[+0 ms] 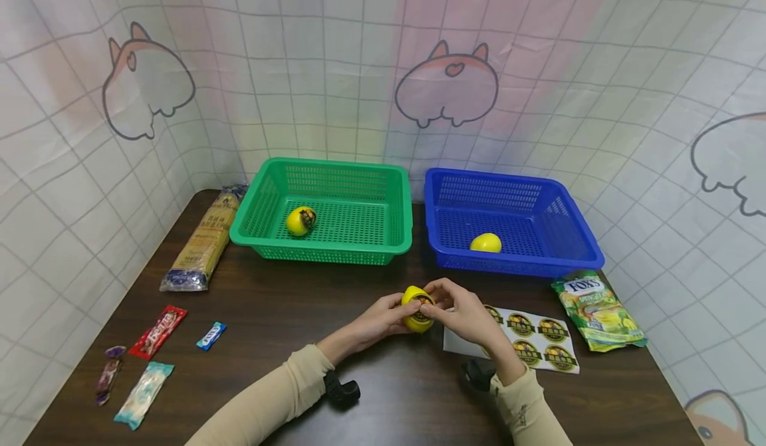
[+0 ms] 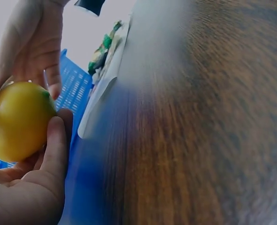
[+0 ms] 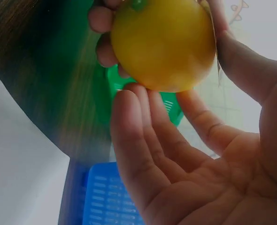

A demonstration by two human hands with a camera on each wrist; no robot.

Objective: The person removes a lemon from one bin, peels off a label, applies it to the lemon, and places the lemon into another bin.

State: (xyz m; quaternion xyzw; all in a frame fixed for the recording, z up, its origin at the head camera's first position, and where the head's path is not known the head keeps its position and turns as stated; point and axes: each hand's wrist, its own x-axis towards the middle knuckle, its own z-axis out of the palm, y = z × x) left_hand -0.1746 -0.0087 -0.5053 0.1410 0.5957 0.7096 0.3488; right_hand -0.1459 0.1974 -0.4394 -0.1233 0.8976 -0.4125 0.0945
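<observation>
Between both hands, above the table, is a yellow lemon point(image 1: 412, 294) with a dark round sticker point(image 1: 425, 301) on its face. My left hand point(image 1: 383, 321) grips the lemon from the left side. My right hand point(image 1: 469, 310) holds it from the right, thumb on the sticker and fingers behind the fruit. The right wrist view shows one sticker edge standing off the lemon point(image 3: 164, 44) near the thumb. Under the right forearm lies a white sheet point(image 1: 451, 341) with several round stickers, partly hidden by the arm.
A green basket point(image 1: 323, 250) holds a stickered lemon point(image 1: 297, 221); a blue basket point(image 1: 514, 263) holds a plain-looking lemon point(image 1: 486, 242). On the left lie a noodle-like pack point(image 1: 203, 243) and several small wrapped snacks, including a red one point(image 1: 158, 332). A green candy bag point(image 1: 598, 312) lies right.
</observation>
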